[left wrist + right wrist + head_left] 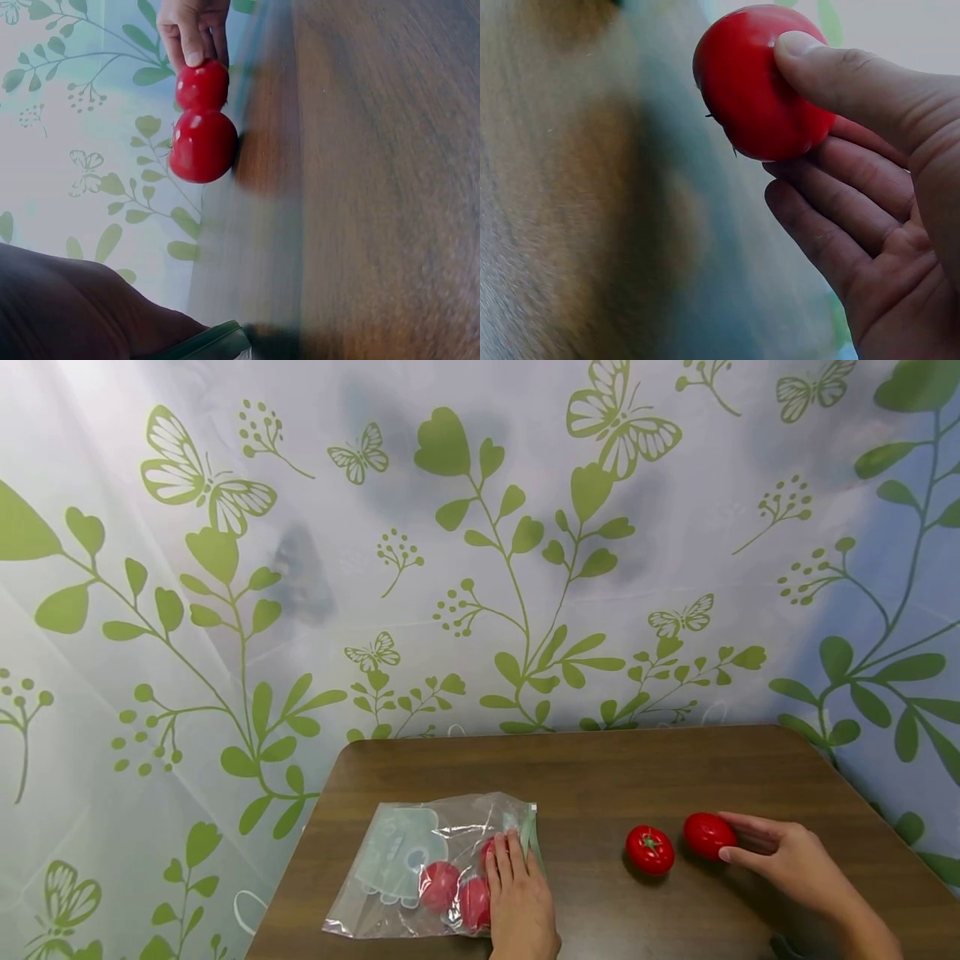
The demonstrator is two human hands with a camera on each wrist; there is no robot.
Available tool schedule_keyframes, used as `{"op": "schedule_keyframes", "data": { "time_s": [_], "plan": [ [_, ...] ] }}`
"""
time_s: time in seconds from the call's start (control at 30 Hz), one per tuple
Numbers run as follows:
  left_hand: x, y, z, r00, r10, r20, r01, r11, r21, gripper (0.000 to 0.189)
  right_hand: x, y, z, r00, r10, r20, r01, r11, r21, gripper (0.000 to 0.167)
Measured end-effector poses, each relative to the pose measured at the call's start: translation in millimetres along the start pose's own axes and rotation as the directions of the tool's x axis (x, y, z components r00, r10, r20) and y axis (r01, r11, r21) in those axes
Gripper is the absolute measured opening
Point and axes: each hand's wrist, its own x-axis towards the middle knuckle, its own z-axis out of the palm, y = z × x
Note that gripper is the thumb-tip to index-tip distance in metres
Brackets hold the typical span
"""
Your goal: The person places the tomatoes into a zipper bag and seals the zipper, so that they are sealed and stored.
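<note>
My right hand (795, 860) pinches a shiny red tomato (707, 836) between thumb and fingertips, at the right of the table. In the right wrist view, the thumb lies across this tomato (754, 90), with the fingers behind and below it. Just left of it, a second red tomato (649, 850) sits with its green stem star facing up. My left hand (519, 893) rests with fairly straight fingers on the right side of a clear zip bag (348, 914). Inside the bag are several red tomatoes (439, 887), one partly hidden under my fingers.
A pale mint shape (397, 847) with a scalloped lower edge shows on the bag's left part. The bag's green zip strip (532, 839) runs along its right edge. The brown wooden table (600, 768) has a leaf-and-butterfly curtain (465, 568) behind it.
</note>
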Motion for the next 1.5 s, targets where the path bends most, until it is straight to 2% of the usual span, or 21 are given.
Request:
{"op": "schedule_keyframes", "data": {
  "time_s": [0.27,0.5,0.93,1.17,1.33,1.5],
  "plan": [
    [-0.3,0.0,-1.4,1.0,0.001,-0.014,-0.001,1.0,0.008,0.107,-6.0,-23,-11,0.999,0.029,0.028,-0.029,1.0,0.012,0.069],
    [-2.8,0.9,-1.3,0.999,0.004,-0.048,-0.003,1.0,0.019,0.105,-12.4,-53,-7,0.998,-0.021,0.061,0.015,0.996,0.091,0.063],
    [-3.1,1.3,1.2,0.998,0.006,-0.067,-0.004,0.999,0.034,0.103,-9.6,-90,21,0.98,-0.154,0.129,0.122,0.966,0.229,0.06],
    [-3.1,0.1,2.8,0.997,0.011,-0.078,-0.009,1.0,0.028,0.102,-0.9,-107,41,0.967,-0.205,0.153,0.157,0.947,0.28,0.058],
    [-2.0,-0.7,3.0,0.997,0.009,-0.077,-0.007,1.0,0.02,0.104,8.0,-123,58,0.953,-0.257,0.163,0.192,0.922,0.336,0.057],
    [-1.3,0.3,3.8,0.998,0.002,-0.066,-0.001,1.0,0.018,0.105,16.8,-135,74,0.94,-0.299,0.164,0.232,0.913,0.335,0.057]
  ]
}}
